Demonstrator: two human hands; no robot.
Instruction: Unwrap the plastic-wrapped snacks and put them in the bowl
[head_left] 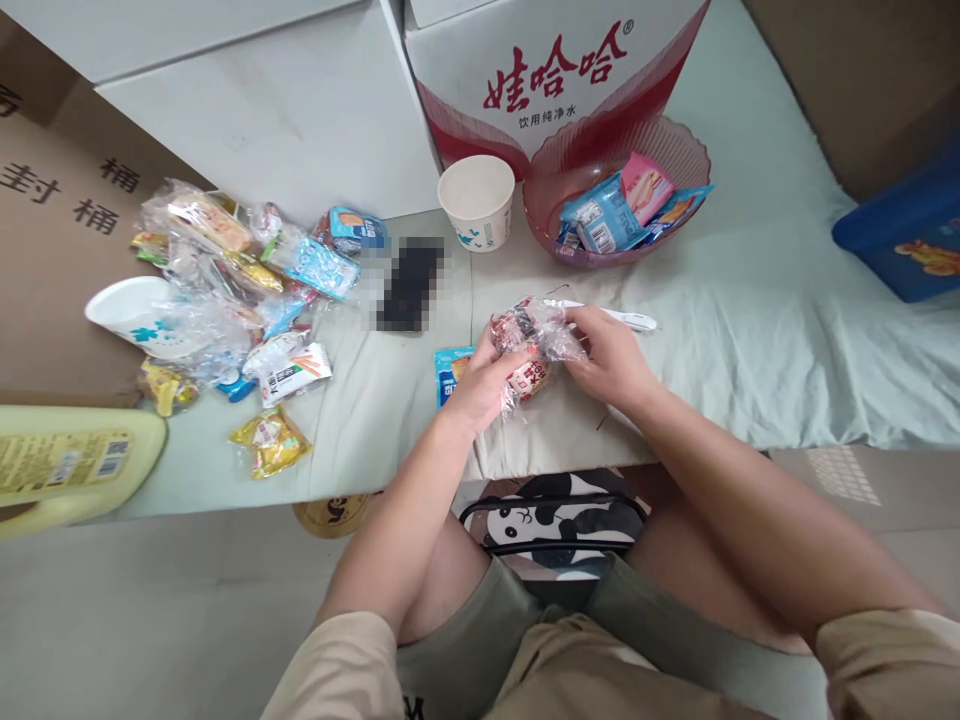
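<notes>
Gripping, head view: one crinkly clear-wrapped packet [517,325] between both hands, over wrinkled pale green cloth [750,340]. Left hand [484,388] fingers grasp its body; right hand [606,350] fingers pinch the film end. Left hand partly covers one flat blue packet [448,372]; right hand overlaps one slim white tool [634,319]. Behind: one upright paper cup [480,215], one ribbed translucent pink bowl [541,195] with several glossy packets [604,220], overlapping, no exact count. Left side: one pixelated dark rectangle [409,288], one wrapper heap [217,265] too tangled to count, one tipped paper cup [139,315], one shiny yellow packet [274,445].
</notes>
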